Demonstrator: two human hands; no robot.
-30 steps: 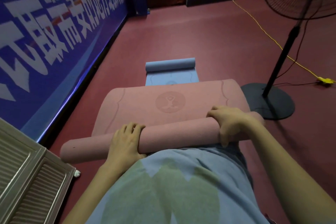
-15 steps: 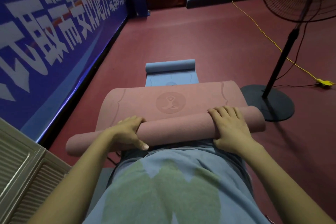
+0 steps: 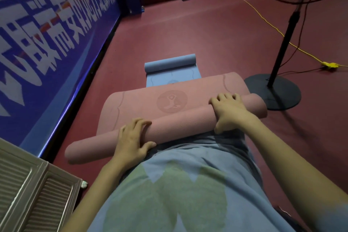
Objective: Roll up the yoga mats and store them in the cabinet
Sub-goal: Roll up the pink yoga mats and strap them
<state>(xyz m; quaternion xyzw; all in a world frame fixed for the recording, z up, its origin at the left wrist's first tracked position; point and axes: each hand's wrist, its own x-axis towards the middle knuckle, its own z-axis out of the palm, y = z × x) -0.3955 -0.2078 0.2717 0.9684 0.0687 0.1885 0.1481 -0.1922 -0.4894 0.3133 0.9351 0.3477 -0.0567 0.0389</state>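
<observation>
Pink yoga mat (image 3: 169, 117) half rolled, round emblem showing

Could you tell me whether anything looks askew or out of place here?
The pink mat's roll is slightly skewed: its left end sticks out past the flat part's edge, under the left hand and right hand. The blue mat beyond is only partly rolled.
</observation>
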